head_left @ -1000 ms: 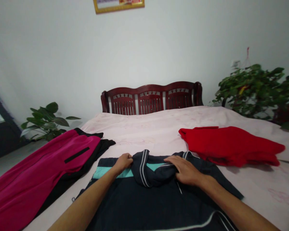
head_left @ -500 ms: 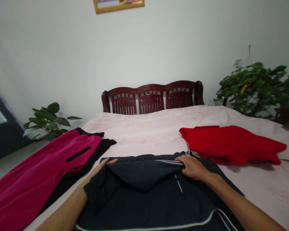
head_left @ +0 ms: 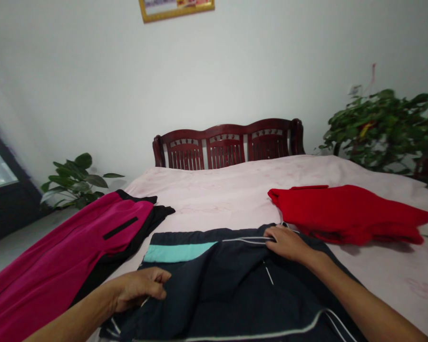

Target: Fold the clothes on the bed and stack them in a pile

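We face a pale wall, and below it a bed spread with a light pink, faintly patterned sheet. On its left side lies a long magenta garment with a black strip across it and black cloth showing along its edge. At the near middle of the bed, right in front of us, lies the dark navy garment, between the magenta one and a folded red garment on the right. Its cloth looks smooth and thin, fairly flat along the far edge but rucked into soft, slanting folds toward the middle. A dark red wooden headboard stands behind the bed, with a leafy plant to the right and a smaller potted-looking plant to the left.

Our left hand is narrowed on the navy garment's left part, thumb and fingers pinching a fold. Our right hand lies over the far edge, fingers bent on the cloth; we cannot tell whether it grips or only presses. Near the far left corner, we see a bright turquoise panel. White piping curves along the near side, and a short white line marks the cloth below our right hand.
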{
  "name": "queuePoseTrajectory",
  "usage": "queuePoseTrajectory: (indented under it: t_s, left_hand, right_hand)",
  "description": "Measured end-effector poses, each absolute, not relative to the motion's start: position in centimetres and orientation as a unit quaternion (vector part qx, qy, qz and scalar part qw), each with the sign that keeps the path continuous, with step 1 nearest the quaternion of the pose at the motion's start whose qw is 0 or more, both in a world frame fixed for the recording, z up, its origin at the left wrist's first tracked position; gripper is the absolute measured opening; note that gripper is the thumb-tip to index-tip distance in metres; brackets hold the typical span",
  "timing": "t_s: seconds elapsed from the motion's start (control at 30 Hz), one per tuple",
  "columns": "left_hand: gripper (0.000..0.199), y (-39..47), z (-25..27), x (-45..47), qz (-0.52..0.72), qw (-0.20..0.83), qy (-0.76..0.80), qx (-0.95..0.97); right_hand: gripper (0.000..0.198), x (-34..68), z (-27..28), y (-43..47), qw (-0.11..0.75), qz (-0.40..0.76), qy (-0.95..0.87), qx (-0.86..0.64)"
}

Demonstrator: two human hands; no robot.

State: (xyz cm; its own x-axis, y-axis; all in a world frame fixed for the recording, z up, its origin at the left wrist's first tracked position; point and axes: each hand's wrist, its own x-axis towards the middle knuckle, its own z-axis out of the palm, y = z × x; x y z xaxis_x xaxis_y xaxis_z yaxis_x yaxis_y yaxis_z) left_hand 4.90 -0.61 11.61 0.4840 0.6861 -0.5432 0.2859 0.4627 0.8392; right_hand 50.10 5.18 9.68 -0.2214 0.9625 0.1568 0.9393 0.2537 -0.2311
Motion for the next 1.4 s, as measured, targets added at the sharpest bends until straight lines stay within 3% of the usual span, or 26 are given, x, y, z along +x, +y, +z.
queuePoseTrajectory:
  t_s: [0.1,0.17,0.23,0.37,0.43,0.53,0.63,0.77,0.93,1.07,1.23,1.4]
  left_hand:
    - [0.037,0.0,13.9,4.6,0.187,0.712,0.431,0.522]
    - [0.038,1.3,15.8,3.9,0.205,0.648,0.423,0.599]
    - [0.031,3.4,17.0,3.0,0.19,0.508,0.467,0.699]
    - [0.02,8.2,15.4,1.6,0.146,0.129,0.583,0.789]
    - [0.028,9.9,13.0,1.1,0.163,0.069,0.593,0.786]
    - [0.041,11.3,9.8,0.2,0.237,0.101,0.628,0.734]
    - [0.038,11.8,8.1,-1.1,0.27,0.123,0.676,0.674]
    - [0.042,12.2,8.2,-2.3,0.3,0.115,0.702,0.636]
    - [0.054,12.0,9.0,-2.0,0.441,0.155,0.65,0.599]
    - [0.04,11.3,7.7,-1.5,0.375,0.114,0.674,0.626]
    - [0.045,10.9,6.2,-1.8,0.312,0.195,0.724,0.583]
    - [0.032,10.2,7.4,-2.1,0.283,0.285,0.722,0.563]
  right_hand:
    - [0.021,50.2,9.8,5.0,0.154,0.042,-0.78,-0.605]
    - [0.023,50.6,9.9,5.3,0.174,0.075,-0.772,-0.607]
    - [0.026,51.1,9.8,5.9,0.195,0.105,-0.757,-0.615]
    - [0.031,51.2,9.1,7.6,0.208,0.116,-0.737,-0.632]
    - [0.033,50.9,8.7,8.4,0.197,0.097,-0.732,-0.645]
    - [0.037,50.7,8.5,9.0,0.183,0.085,-0.727,-0.656]
    - [0.039,50.8,8.6,8.9,0.185,0.112,-0.739,-0.638]
    - [0.035,51.2,8.3,9.0,0.192,0.131,-0.76,-0.608]
    - [0.035,51.1,7.6,10.2,0.197,0.107,-0.743,-0.631]
    - [0.031,50.3,7.3,10.9,0.148,0.06,-0.739,-0.654]
    - [0.03,49.2,8.4,9.9,0.152,0.0,-0.75,-0.643]
    - [0.034,46.5,10.1,5.6,0.194,-0.008,-0.85,-0.49]
